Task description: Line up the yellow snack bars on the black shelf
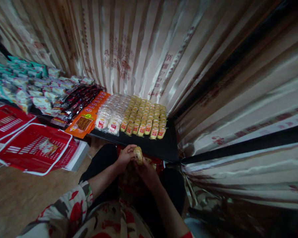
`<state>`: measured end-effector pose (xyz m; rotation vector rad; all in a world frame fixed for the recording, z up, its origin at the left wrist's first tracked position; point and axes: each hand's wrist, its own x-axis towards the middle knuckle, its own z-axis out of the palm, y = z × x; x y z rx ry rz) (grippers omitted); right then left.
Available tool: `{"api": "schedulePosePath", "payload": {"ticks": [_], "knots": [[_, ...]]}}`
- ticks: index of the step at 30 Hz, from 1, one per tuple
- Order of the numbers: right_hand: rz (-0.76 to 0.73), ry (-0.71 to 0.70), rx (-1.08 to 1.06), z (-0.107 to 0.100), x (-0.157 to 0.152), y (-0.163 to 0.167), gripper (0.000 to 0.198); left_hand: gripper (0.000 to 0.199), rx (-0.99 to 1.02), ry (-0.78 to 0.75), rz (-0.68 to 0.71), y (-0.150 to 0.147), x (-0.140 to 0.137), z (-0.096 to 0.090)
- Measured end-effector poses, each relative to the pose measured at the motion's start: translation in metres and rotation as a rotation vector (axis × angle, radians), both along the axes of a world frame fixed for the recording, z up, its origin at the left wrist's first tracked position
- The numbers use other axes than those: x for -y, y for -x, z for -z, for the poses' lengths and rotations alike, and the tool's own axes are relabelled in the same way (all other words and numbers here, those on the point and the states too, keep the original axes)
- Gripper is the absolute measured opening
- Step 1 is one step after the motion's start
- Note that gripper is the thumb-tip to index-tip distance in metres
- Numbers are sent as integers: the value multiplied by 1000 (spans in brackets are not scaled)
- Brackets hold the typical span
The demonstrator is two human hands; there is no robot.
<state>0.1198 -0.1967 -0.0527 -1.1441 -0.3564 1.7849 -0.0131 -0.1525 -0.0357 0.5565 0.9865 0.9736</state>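
Observation:
A small yellow wrapped snack cake point(138, 155) is held up between my hands, over my lap. My left hand point(125, 157) has its fingers closed on its left side. My right hand point(147, 171) grips it low on the right, with part of the fingers hidden. Beneath the hands a red container or bag point(161, 165) shows between my knees, with more yellow pieces in it that are dim and blurred. Just beyond, rows of similar yellow wrapped snack cakes point(145, 119) with red labels stand on a low black table point(139, 142).
Left of the yellow rows lie round white packs point(109, 115), an orange snack bag point(82, 124), dark red packets point(80, 99) and white and green packets point(22, 76). Two red baskets point(36, 148) stand on the floor at left, one holding a packet. Pleated curtains point(149, 43) hang behind and at right.

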Motion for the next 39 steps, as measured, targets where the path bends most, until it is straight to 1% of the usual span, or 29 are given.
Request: {"api": "schedulePosePath", "payload": {"ticks": [3, 6, 9, 12, 14, 16, 19, 21, 23, 26, 28, 29, 31, 33, 36, 39], "knots": [[43, -98, 129, -3, -2, -5, 29, 39, 25, -4, 29, 1, -3, -2], [51, -194, 363, -4, -4, -12, 40, 39, 21, -23, 51, 0, -5, 0], [36, -245, 568, -2, -7, -19, 46, 41, -10, -22, 72, -1, -8, 2], [41, -312, 685, -3, -9, -25, 47, 40, -4, 0, 93, -1, -11, 3], [58, -366, 744, -7, -11, -29, 45, 39, 21, 19, 101, -1, -13, 1], [86, -408, 746, -14, -13, -33, 44, 36, 40, 21, 105, -2, -13, -2], [93, -395, 630, -25, -17, -37, 53, 32, 5, -38, 112, -8, -11, -7], [113, -361, 534, -29, -21, -39, 61, 29, -84, -88, 116, -15, -10, -10], [171, -347, 478, -29, -24, -42, 68, 23, -192, -134, 100, -24, -10, -12], [283, -334, 459, -23, -29, -45, 71, 15, -323, -233, 20, -41, -12, -11], [343, -291, 464, -18, -31, -45, 67, 14, -367, -312, -18, -53, -14, -7], [349, -269, 470, -17, -31, -46, 61, 14, -378, -354, -20, -59, -14, -5], [317, -250, 484, -16, -32, -47, 48, 12, -399, -428, -7, -70, -16, -1], [272, -263, 494, -17, -33, -50, 40, 11, -443, -483, 2, -80, -17, 3], [276, -277, 534, -18, -38, -60, 40, 11, -532, -543, 33, -92, -21, 1], [326, -290, 633, -16, -49, -77, 41, 16, -641, -607, 92, -101, -28, -8]]}}
